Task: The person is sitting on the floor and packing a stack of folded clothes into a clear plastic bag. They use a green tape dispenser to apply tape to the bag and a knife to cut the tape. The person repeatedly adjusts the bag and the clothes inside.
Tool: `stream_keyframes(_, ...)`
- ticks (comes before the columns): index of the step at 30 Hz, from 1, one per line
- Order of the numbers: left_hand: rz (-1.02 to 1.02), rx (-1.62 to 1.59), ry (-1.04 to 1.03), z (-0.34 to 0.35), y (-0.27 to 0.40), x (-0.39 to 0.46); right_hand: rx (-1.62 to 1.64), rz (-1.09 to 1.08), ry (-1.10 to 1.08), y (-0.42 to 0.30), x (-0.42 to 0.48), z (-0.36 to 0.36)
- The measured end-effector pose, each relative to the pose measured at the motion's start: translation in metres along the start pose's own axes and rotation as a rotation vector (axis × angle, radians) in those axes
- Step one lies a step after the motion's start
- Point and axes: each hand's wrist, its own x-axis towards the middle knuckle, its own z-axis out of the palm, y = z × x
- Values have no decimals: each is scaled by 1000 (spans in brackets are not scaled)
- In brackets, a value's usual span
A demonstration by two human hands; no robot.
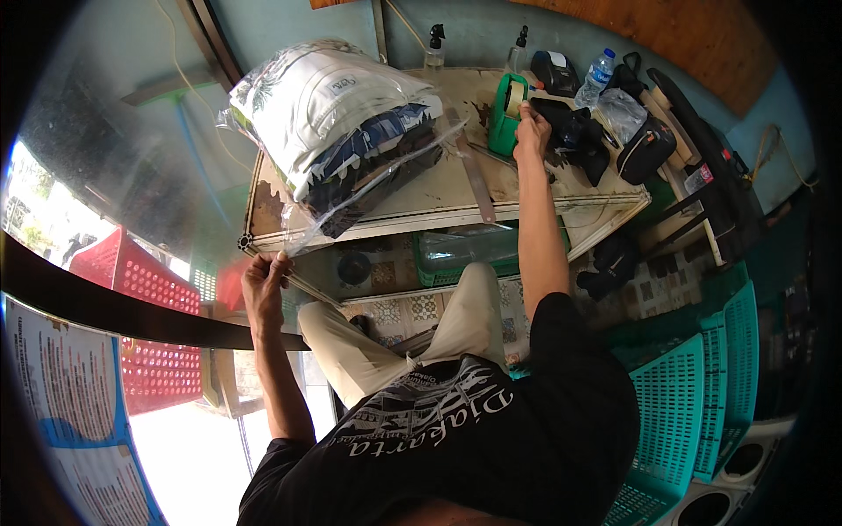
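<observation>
A stack of folded clothes [342,112] in a clear plastic bag lies on the left of the worn table [579,207]. My left hand [266,286] pinches the bag's clear edge [299,240] at the table's near left corner. My right hand [531,130] is at the green tape dispenser [501,125], its fingertips on the roll of tape [515,98]; whether a strip is pulled out cannot be told. Between the bag and my right arm, a metal ruler [477,181] reaches over the table's front edge. Scissors, partly hidden, lie beside the dispenser.
Spray bottles [434,56], a water bottle [597,77], a black device [554,72], a black cap [585,148] and a small black pouch [646,150] stand or lie at the back and right. Below is a green basket [431,276]; teal baskets [668,401] stand at right.
</observation>
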Motion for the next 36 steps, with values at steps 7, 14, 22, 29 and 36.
stream_keyframes(7,3,-8,17,1,2,-2,326,179,-164,-6,-48,-15)
stream_keyframes(14,0,1,26,1,4,-2,572,422,-207,28,-49,-13)
stream_keyframes(22,5,-2,26,2,3,-1,943,393,-106,58,-42,5)
stream_keyframes(29,-1,13,40,2,4,-1,929,401,-22,45,-56,10)
stream_keyframes(36,-7,35,36,1,4,1,856,466,-132,51,-28,10)
